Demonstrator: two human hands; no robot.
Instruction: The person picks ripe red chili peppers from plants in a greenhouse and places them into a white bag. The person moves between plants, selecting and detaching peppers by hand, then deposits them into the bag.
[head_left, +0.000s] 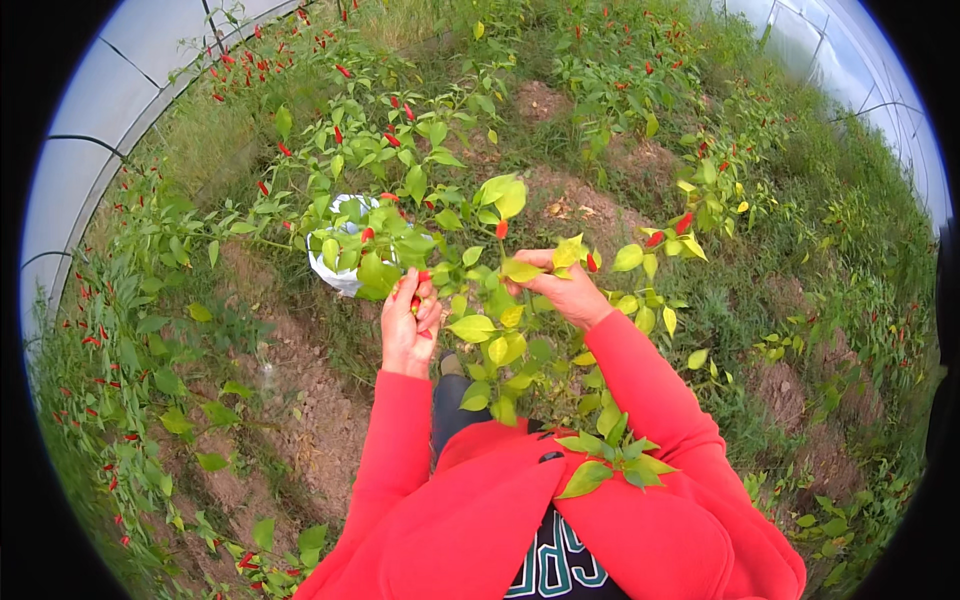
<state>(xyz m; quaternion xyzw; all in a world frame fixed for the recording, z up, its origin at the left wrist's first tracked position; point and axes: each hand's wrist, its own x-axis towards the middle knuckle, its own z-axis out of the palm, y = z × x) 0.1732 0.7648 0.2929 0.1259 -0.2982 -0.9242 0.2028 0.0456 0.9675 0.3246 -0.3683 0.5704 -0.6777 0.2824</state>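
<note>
My left hand (411, 319) is closed around several small red chili peppers (424, 277), some showing between its fingers. Yellow-green leaves of a chili plant (472, 328) spread between my hands. At the plant's stem, my right hand (559, 285) has its fingers pinched together; leaves partly cover them, so what they grip is hard to tell. One red pepper (502, 229) points upward just above and left of that hand, and another (592, 262) is beside it. Beyond my left hand, a white plastic bag (330, 274) is partly hidden by leaves.
Chili plants with red fruit (300, 150) grow on the far side and at the left. Weeds (720, 300) and bare soil (322, 420) lie between them. Greenhouse plastic sheeting (97, 82) on curved frames stands at both sides. A leafy sprig (615, 461) overlaps my red jacket.
</note>
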